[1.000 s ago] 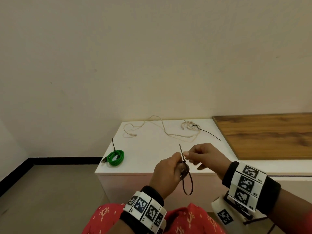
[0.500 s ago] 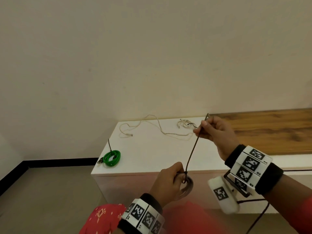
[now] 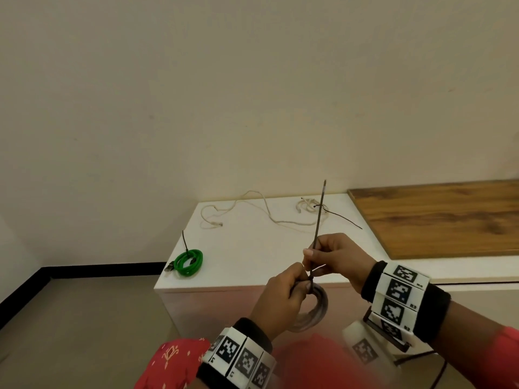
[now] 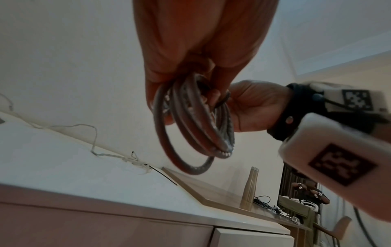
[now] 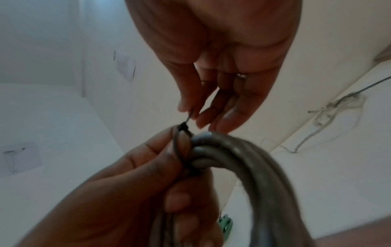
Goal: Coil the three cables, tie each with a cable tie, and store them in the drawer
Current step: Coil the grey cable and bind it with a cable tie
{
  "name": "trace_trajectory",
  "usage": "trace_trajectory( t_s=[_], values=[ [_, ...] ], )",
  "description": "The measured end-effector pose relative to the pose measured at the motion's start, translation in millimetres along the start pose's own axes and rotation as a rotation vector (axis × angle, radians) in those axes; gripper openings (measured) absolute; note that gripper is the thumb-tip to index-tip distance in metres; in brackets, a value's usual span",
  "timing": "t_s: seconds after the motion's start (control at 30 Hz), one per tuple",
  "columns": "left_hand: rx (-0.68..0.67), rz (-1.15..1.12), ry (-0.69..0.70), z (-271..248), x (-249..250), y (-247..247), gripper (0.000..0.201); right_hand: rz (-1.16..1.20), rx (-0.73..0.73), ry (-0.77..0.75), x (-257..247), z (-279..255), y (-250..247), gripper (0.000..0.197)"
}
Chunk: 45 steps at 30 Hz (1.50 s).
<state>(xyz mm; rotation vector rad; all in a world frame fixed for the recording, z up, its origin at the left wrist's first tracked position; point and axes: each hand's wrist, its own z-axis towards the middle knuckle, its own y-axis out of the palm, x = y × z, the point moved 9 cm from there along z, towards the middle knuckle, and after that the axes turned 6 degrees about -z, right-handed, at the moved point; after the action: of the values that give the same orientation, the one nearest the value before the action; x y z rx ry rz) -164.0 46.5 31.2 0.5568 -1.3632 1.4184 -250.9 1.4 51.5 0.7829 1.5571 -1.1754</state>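
The left hand (image 3: 280, 299) grips the grey coiled cable (image 3: 314, 310) above the lap, while the right hand (image 3: 337, 256), back down from its high pull half a second ago, pinches the cable tie (image 3: 319, 217) near its head, now cinched. Beyond, on the white cabinet (image 3: 252, 242), lie the tied green cable (image 3: 188, 262) and the loose white cable (image 3: 252, 209).

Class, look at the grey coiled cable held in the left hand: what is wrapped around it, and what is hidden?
A black cable tie circles the grey coiled cable. The left hand covers the loop's far side.
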Motion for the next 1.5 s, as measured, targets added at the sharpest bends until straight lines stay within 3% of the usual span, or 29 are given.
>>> trace_trajectory(
  t_s=[0.33,0.53,0.6,0.7,0.77,0.9,1.1,1.2,1.33,1.5],
  values=[
    [-0.123,0.114,0.063,-12,17,17,0.025,-0.160,0.112,-0.140,-14,0,-7,0.021],
    [-0.051,0.055,-0.087,-6,-2,6,0.011,-0.529,0.187,-0.415,-53,-22,12,0.027],
    [-0.009,0.053,-0.107,-3,-1,-2,0.019,-0.656,0.174,-0.491,-62,-31,27,0.031],
    [0.038,0.082,-0.115,0,3,-9,0.023,-0.732,0.181,-0.558,-70,-40,37,0.020],
    [0.046,0.134,-0.065,-2,7,-7,0.017,-0.582,0.237,-0.486,-65,-32,21,0.032],
    [0.008,0.233,0.127,-12,24,8,0.014,-0.184,0.295,-0.198,-38,-7,-18,0.029],
    [0.039,0.357,0.292,-23,47,11,0.049,0.024,0.265,0.034,4,3,-21,0.037],
    [0.041,0.434,0.186,-15,35,12,0.034,-0.014,0.316,-0.029,-5,5,-24,0.034],
    [0.101,0.351,-0.031,9,8,-1,0.014,-0.150,0.304,-0.212,-38,-5,-15,0.024],
    [0.157,0.308,-0.127,16,1,-15,0.023,-0.326,0.280,-0.275,-51,-13,4,0.023]
  ],
)
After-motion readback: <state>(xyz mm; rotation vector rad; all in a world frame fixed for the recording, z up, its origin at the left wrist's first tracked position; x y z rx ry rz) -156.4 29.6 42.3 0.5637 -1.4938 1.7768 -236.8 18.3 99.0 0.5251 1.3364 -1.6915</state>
